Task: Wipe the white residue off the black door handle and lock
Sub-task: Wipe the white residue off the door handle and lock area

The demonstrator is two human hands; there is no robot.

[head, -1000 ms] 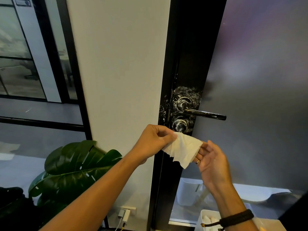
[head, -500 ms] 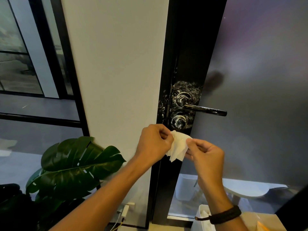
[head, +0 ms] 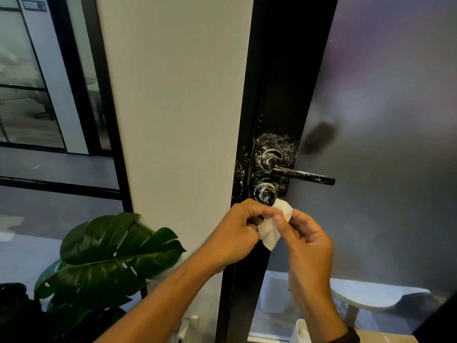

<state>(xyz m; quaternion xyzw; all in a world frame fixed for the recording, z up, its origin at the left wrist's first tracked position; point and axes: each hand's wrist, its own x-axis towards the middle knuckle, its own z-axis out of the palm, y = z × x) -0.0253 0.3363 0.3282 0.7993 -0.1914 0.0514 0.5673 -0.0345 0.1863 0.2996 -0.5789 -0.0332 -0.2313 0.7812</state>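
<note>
The black door handle (head: 303, 175) sticks out to the right from its round base, streaked with white residue. Below it sits the round lock (head: 265, 192), also smeared white, and white specks cover the black door frame (head: 284, 82) around both. Just under the lock, my left hand (head: 238, 230) and my right hand (head: 305, 237) both pinch a folded white tissue (head: 272, 229) between them. The tissue's top edge is close beneath the lock; I cannot tell if it touches.
A white wall panel (head: 178, 107) stands left of the door, with a large green plant leaf (head: 111, 256) at its foot. Frosted glass (head: 395, 120) fills the door to the right. A white bin (head: 300, 330) and a white table edge (head: 371, 298) lie low right.
Both hands have come closer together, folding the tissue from a spread sheet into a small wad, and have risen slightly toward the lock.
</note>
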